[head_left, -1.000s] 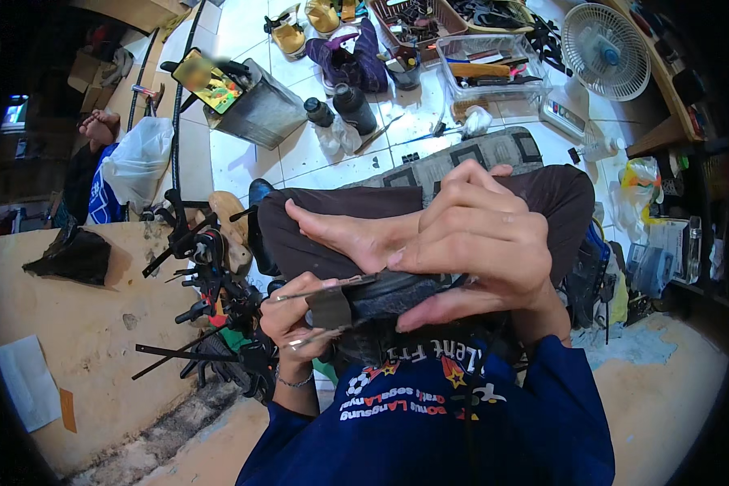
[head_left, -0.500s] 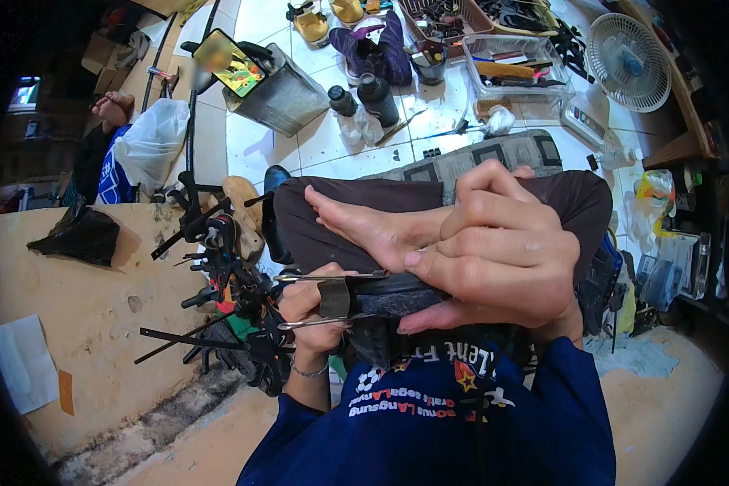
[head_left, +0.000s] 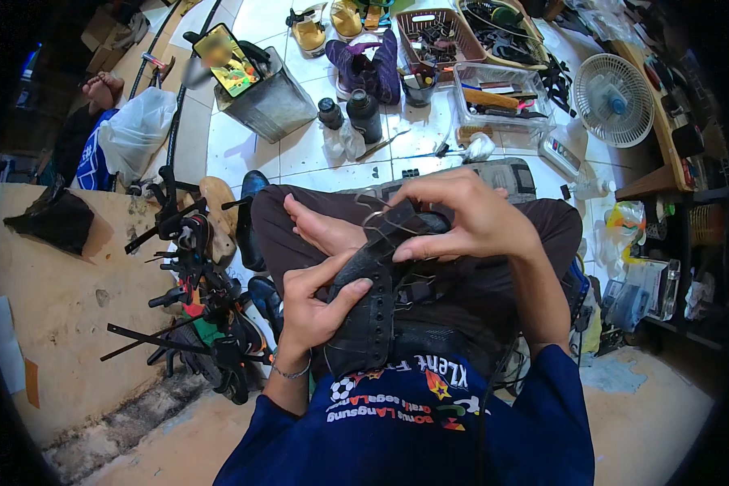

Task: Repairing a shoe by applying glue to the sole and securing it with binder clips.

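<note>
A black boot [head_left: 371,320] with a row of holes lies slanted across my lap, its upper end reaching away from me. My left hand [head_left: 317,301] is closed on the boot’s side, thumb pressed over it. My right hand [head_left: 474,219] pinches its far end, fingers over a dark strap and thumb beneath. A bent metal piece [head_left: 374,217] sticks out from the strap beside my right fingertips; its exact shape is unclear. My bare foot [head_left: 324,227] rests on my brown trousers behind the boot.
A metal bin [head_left: 271,117], dark bottles [head_left: 363,117], purple shoes [head_left: 364,69] and a tool box [head_left: 498,121] stand on the tiled floor. A fan [head_left: 614,101] is at the right, black tools [head_left: 178,283] crowd my left, and someone’s bare feet [head_left: 101,89] show at upper left.
The boot has swung from lying crosswise to pointing away from me. My left hand has moved onto its side, and my right hand has shifted up to the far end.
</note>
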Available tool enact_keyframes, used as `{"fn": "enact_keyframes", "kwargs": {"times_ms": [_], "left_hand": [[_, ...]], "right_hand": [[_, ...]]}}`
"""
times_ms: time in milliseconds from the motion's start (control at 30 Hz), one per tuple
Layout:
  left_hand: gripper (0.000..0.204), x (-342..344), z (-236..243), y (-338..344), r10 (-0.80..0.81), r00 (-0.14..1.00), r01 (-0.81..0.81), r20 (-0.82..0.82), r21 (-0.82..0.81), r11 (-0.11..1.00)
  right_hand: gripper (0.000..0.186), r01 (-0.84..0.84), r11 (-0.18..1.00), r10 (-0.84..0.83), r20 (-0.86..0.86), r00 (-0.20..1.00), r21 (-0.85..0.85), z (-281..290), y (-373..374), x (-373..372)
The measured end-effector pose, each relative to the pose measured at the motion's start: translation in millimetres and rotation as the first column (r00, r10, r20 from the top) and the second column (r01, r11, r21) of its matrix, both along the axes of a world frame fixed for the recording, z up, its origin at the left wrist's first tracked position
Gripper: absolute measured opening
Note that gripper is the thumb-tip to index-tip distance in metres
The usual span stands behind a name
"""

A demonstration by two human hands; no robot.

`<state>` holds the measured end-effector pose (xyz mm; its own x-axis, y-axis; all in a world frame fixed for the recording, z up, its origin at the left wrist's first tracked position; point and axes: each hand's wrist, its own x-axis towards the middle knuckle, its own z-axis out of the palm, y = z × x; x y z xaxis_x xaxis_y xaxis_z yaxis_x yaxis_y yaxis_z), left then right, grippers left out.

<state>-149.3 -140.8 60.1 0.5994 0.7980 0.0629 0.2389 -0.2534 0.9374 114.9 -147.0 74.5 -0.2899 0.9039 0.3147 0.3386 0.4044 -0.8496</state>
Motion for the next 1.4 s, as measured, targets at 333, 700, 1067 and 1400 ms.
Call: {"fn": "enact_keyframes", "kwargs": {"times_ms": [333,700,1067,1400], "left_hand": [[0.05,5,4,-17,-0.038,0.988,0.038,-0.153,-0.002,0.999],[0.04,-1,-10,-14,-0.067,0.994,0.025,-0.085,-0.423,0.906],[0.052,-104,-168,43,0.737,0.654,-0.461,0.173,-0.681,0.569],[0.064,-110,-205,63,0.81,0.584,-0.425,0.054,-0.829,0.362]], "right_hand": [[0.038,-0.057,0.996,0.054,-0.041,0.998,-0.075,-26,-12,15],[0.045,-0.025,0.971,0.034,0.037,0.999,-0.238,-32,3,14],[0.022,0.498,0.864,-0.496,0.271,0.825,0.066,-69,114,153],[0.024,0.563,0.806,-0.557,0.553,0.62,0.181,-215,333,271]]}}
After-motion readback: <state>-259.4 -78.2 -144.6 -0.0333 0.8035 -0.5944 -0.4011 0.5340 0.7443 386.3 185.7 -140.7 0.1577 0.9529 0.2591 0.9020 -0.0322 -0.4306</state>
